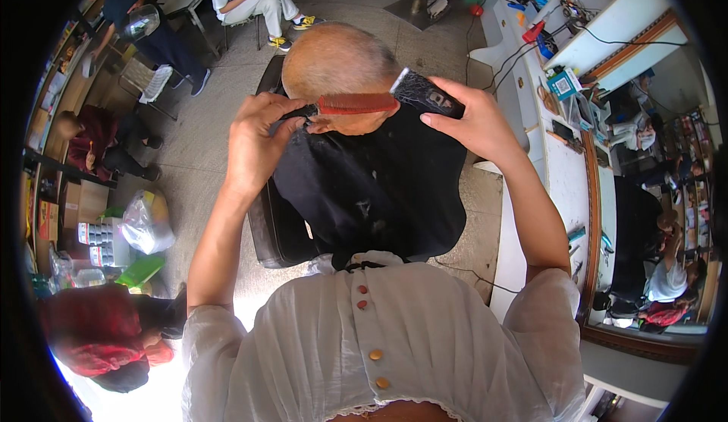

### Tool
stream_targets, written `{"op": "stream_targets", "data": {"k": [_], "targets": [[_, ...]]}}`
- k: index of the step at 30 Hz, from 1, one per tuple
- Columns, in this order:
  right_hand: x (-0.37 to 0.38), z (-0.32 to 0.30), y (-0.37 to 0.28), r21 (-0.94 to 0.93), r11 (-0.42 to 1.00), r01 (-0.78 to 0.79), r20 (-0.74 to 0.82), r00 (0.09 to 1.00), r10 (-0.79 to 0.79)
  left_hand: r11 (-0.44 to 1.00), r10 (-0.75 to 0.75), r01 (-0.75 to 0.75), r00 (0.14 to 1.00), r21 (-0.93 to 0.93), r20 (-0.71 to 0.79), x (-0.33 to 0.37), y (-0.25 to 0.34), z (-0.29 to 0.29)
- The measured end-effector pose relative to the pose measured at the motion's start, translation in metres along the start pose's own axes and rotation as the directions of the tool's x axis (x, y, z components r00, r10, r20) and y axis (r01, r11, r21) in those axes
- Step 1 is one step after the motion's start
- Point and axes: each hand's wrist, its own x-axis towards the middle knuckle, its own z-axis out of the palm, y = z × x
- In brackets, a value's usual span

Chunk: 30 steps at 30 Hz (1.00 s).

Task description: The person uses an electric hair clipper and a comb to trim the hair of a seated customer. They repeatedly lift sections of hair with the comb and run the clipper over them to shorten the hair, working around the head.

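Note:
A seated person's head [337, 62] with very short hair is in front of me, a black cape [371, 179] spread over the shoulders. My left hand [258, 138] pinches the dark handle end of a red comb [356, 104], whose length lies across the lower part of the head. In my right hand [474, 122] is a black hair clipper [426, 94], its body strewn with hair clippings. The clipper's pale blade end sits beside the head's right side, just above the comb's right end. Whether the blade touches hair, I cannot tell.
On the right runs a white counter [531, 194] with cords, tools and a large mirror [660, 217]. The seated person's dark chair [265, 232] stands before me. Several people sit or stand on the left, near shelves and a filled plastic bag [146, 221]. A black cord crosses the floor.

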Motion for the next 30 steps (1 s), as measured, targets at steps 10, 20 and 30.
{"op": "stream_targets", "data": {"k": [10, 20, 30], "targets": [[0.001, 0.007, -0.017, -0.292, 0.955, -0.05, -0.053, 0.998, 0.036, 0.971, 0.218, -0.195, 0.96, 0.14, -0.175, 0.01, -0.005, 0.007], [0.021, 0.009, -0.025, -0.412, 0.908, 0.079, 0.031, 0.997, -0.072, 0.956, 0.238, -0.2, 0.956, 0.213, -0.17, 0.014, 0.003, 0.004], [0.043, -0.016, 0.044, -0.032, 0.984, 0.177, -0.053, 0.982, -0.179, 0.969, 0.116, -0.136, 0.988, 0.208, 0.106, 0.03, 0.042, -0.007]]}}
